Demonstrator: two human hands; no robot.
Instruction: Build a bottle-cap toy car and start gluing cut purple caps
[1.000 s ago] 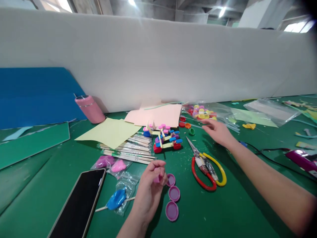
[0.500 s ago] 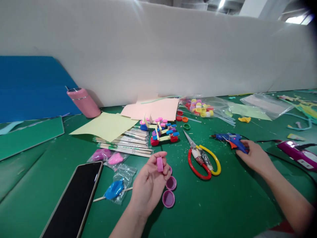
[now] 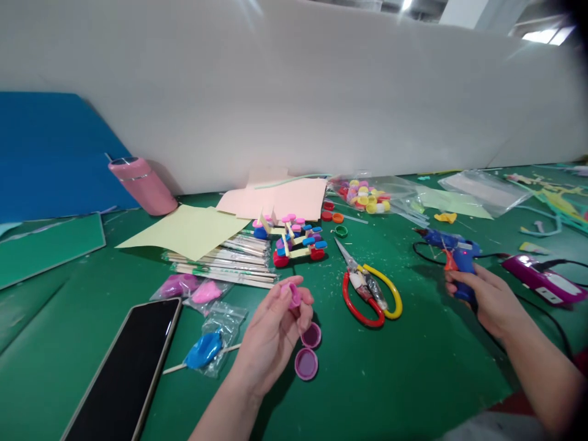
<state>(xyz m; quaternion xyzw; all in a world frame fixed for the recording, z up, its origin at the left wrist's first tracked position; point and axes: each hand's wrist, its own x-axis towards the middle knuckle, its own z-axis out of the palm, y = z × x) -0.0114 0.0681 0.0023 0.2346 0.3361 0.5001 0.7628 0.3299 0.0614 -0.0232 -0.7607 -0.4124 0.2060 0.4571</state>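
Observation:
My left hand (image 3: 275, 334) pinches a pink bottle cap (image 3: 293, 295) between thumb and fingers, above the green table. Just right of that hand lie two purple caps (image 3: 306, 364), hollow side up. My right hand (image 3: 491, 300) is wrapped round the handle of a blue glue gun (image 3: 459, 254), which is lifted off the table with its nozzle pointing left. Fingers rest by its orange trigger (image 3: 451, 262). Between the hands lie scissors (image 3: 367, 288) with one red and one yellow handle. Small stick-and-cap models (image 3: 298, 242) stand farther back.
A phone (image 3: 124, 370) lies at the left, beside bagged blue clay (image 3: 204, 350). Behind are wrapped sticks (image 3: 229, 260), yellow paper (image 3: 184, 229) and a pink tumbler (image 3: 143, 187). A bag of caps (image 3: 365, 195) sits at the back. A purple corded device (image 3: 542, 278) lies at right.
My right hand has picked the glue gun up from the table and now grips its handle. My left hand has turned the pink cap so its hollow shows. The view has shifted slightly right.

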